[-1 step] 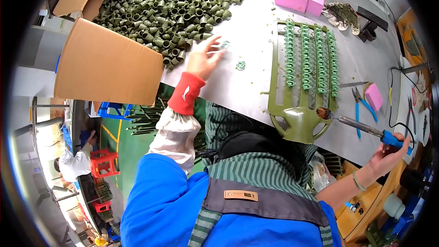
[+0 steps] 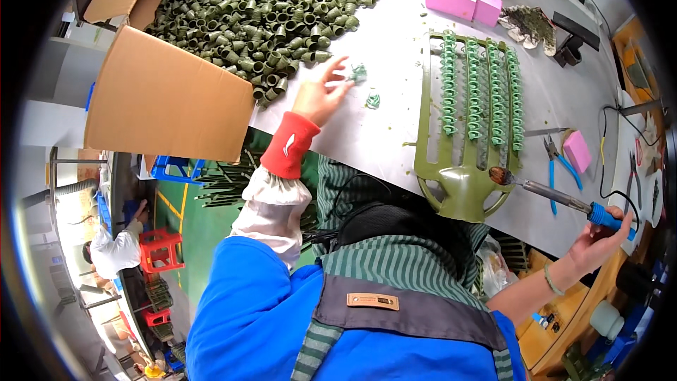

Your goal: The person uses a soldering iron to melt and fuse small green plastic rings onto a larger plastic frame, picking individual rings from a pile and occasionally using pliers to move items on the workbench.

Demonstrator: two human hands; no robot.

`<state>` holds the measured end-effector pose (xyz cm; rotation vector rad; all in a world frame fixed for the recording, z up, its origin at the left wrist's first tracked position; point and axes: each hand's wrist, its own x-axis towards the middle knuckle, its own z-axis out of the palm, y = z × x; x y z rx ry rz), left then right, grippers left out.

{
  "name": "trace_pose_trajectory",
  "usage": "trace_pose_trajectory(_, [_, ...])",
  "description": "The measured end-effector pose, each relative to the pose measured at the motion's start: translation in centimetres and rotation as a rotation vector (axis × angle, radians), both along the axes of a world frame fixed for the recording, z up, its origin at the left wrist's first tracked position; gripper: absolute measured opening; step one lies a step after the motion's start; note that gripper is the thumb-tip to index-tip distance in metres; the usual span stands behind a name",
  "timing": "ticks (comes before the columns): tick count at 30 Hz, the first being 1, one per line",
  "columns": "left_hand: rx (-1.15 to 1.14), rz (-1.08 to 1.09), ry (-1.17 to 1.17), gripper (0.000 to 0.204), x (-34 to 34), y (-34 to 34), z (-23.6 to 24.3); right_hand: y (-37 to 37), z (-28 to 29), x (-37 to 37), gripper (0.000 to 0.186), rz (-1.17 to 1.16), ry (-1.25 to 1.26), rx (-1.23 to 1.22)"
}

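The two hands are well apart over a pale grey work table. The left hand, above a red wristband, is open with its fingers spread and the thumb held away from them; its fingertips are just beside a small, crumpled-looking light green and white piece, whose form is blurred, and whether they touch it I cannot tell. A similar green and white piece lies near it, toward the person. The right hand is closed around the blue handle of a long metal-shafted tool, whose mottled brown end is over the lower part of an olive-green slotted plastic panel; contact there is unclear. The panel lies on the right half of the table, bearing four lengthwise rows of light green looped rings. Right of it lie blue-handled pliers and a pink block. A heap of small olive-green plastic cups spreads beyond the left hand, beside a brown cardboard box.
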<state>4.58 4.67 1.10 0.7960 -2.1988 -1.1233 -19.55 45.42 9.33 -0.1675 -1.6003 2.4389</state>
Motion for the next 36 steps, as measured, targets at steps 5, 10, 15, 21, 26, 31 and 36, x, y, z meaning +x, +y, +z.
trace_pose_trajectory(5, [-0.366,0.075,-0.558,0.016,2.6,-1.6,0.0,0.0,0.2,0.1,0.031,0.082,-0.022,-0.001])
trace_pose_trajectory(10, [-0.283,0.103,-0.309,0.015,-0.1,-1.3,-0.2,0.2,-0.1,0.0,0.030,0.090,0.025,-0.048])
trace_pose_trajectory(15, [-0.250,0.044,-0.489,0.027,-2.4,-1.6,-0.8,0.5,-0.1,0.0,0.030,0.108,0.034,-0.060])
trace_pose_trajectory(21, [-0.469,0.014,-0.540,0.030,-5.0,-3.0,-0.1,0.0,0.5,0.4,0.030,0.037,0.016,-0.059])
trace_pose_trajectory(26, [-0.532,-0.222,-0.331,0.013,-6.5,-3.6,-1.7,0.7,-0.1,0.3,0.029,0.081,0.029,-0.055])
trace_pose_trajectory(31, [-0.493,-0.132,-0.192,0.010,-6.6,-4.3,-1.1,0.5,-0.2,0.3,0.028,0.062,0.023,-0.023])
trace_pose_trajectory(36, [-0.499,0.109,-0.629,0.045,-7.5,-4.9,-1.2,-0.2,0.1,0.7,0.029,0.056,0.012,-0.014])
